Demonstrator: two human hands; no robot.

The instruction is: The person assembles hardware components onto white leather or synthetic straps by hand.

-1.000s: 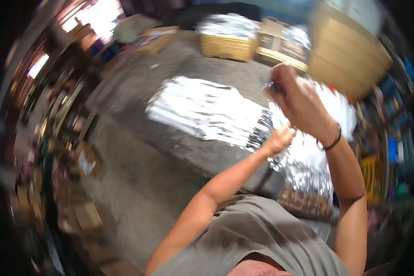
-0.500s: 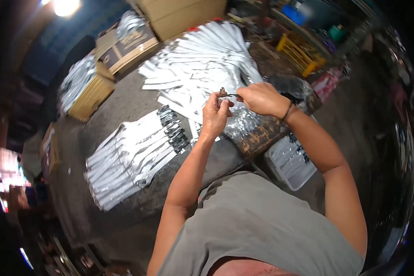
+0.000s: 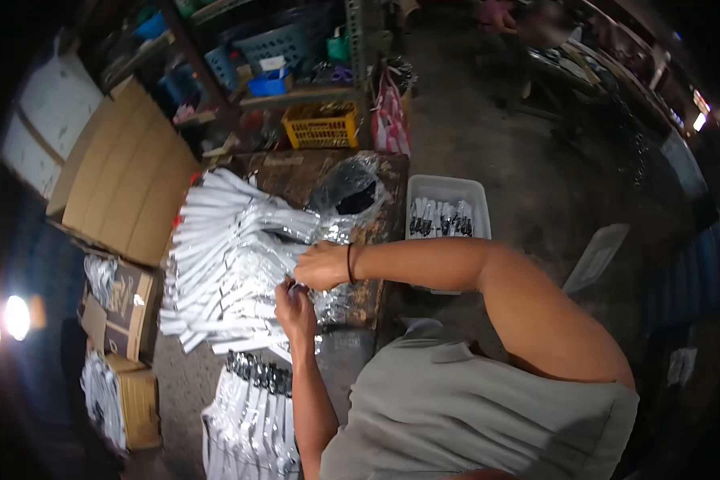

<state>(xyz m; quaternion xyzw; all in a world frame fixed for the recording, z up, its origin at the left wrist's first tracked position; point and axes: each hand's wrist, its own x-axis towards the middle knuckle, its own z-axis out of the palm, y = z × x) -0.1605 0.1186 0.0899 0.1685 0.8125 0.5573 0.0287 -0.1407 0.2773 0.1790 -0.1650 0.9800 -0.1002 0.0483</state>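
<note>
Left hand point(image 3: 294, 312) pinches small piece point(image 3: 297, 286), now more hidden than before; right hand point(image 3: 322, 266) curled against it, hold cannot tell. Both over white strips point(image 3: 232, 248) on desk point(image 3: 176, 380), suggesting close two-handed work.

Strips point(image 3: 216, 240) w/ glossy plas. wrap, matt cardbd box point(image 3: 136, 180), rough wood bench point(image 3: 368, 300)

Dim room, lamp glare left, dark edges

Cluttered shelving point(image 3: 300, 102) stands beyond the right hand point(image 3: 323, 266), dim floor point(image 3: 456, 136) lies to its right, a bright light point(image 3: 17, 318) glows left
</note>
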